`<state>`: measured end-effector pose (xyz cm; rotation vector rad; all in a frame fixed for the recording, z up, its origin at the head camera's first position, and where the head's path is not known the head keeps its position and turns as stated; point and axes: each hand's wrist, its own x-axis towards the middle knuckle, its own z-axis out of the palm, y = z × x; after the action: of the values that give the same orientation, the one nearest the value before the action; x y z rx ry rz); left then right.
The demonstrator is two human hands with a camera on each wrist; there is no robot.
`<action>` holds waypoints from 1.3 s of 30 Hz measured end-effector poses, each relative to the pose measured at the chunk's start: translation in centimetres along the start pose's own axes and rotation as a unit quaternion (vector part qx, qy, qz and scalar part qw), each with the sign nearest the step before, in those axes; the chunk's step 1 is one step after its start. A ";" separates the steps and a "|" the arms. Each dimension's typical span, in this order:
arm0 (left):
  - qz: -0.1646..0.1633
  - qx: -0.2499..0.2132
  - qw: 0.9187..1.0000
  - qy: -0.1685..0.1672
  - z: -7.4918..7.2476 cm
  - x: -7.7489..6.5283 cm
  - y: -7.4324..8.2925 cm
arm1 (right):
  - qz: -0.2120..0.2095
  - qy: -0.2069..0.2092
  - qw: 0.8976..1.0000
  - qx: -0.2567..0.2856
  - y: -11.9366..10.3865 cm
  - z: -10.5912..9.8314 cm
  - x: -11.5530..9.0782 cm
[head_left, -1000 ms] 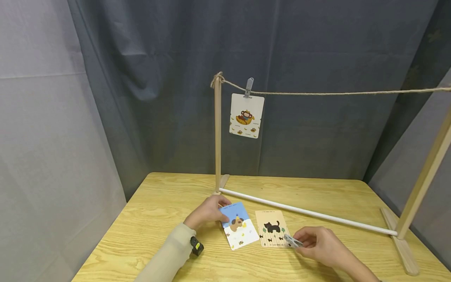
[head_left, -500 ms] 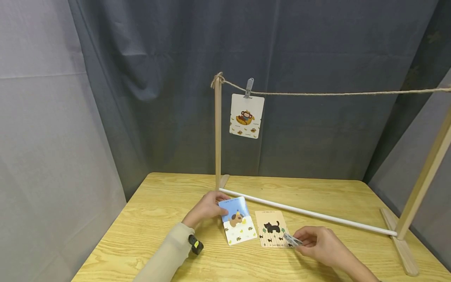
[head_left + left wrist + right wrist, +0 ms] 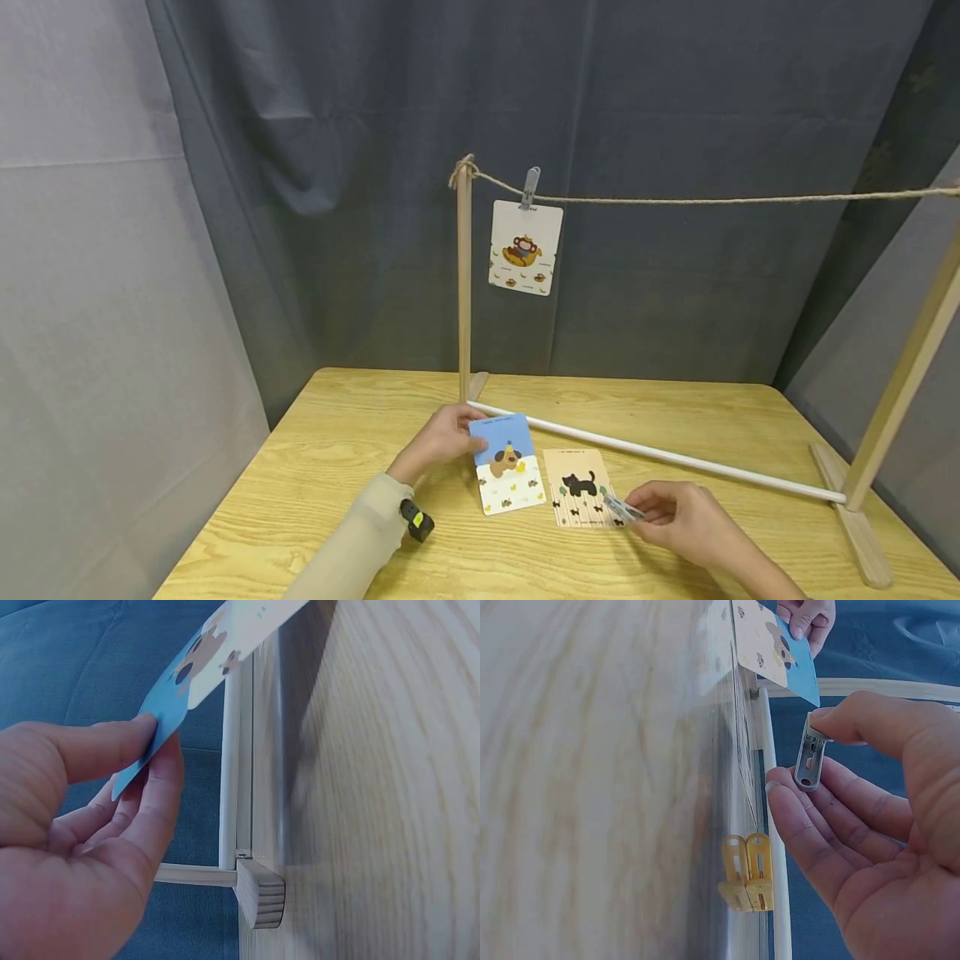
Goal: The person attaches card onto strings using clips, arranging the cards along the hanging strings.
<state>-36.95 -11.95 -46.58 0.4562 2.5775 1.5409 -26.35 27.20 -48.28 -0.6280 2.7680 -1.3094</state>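
Observation:
Between thumb and fingers, my left hand [image 3: 442, 437] pinches the upper left corner of a blue-and-white dog card [image 3: 510, 471]. In the left wrist view that card [image 3: 161, 712] slants up off the wooden table. My right hand [image 3: 686, 521] holds a grey clothespin [image 3: 624, 509] over the lower right corner of a peach cat card [image 3: 576, 479], which lies flat. Seen from the right wrist, the thumb is at one end of the clothespin [image 3: 810, 757] and the fingers are at the other. A yellow clothespin [image 3: 759, 874] rests on the table near the right fingers.
A twine line [image 3: 712, 200] runs from a left wooden post [image 3: 463, 283] to a right post [image 3: 900, 367]. A monkey card [image 3: 525, 258] hangs from it by a grey clothespin [image 3: 530, 187]. A white rod [image 3: 660, 450] joins the posts low down, behind the cards.
My left hand has raised the dog card and moved it slightly away from me, turning it straighter. My right hand and its clothespin have stayed in place.

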 end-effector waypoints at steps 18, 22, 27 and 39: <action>0.013 -0.061 0.998 -0.006 -0.1 0.0 0.2 | -0.009 0.024 1.000 -0.013 -0.5 -0.1 0.0; 0.016 -0.077 0.997 -0.006 -0.2 -0.1 0.4 | -0.010 0.030 0.999 -0.011 -0.5 -0.1 0.0; 0.016 -0.080 0.997 0.003 -0.3 -0.3 0.8 | -0.004 0.029 1.000 -0.007 -0.6 -0.1 0.0; 0.026 -0.081 0.996 0.012 -0.2 -0.3 1.1 | 0.006 0.028 1.000 -0.004 -0.4 -0.1 0.0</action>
<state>-36.53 -11.70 -45.53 0.4927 2.4505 1.7663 -26.27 27.09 -47.93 -0.5825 2.8182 -1.3345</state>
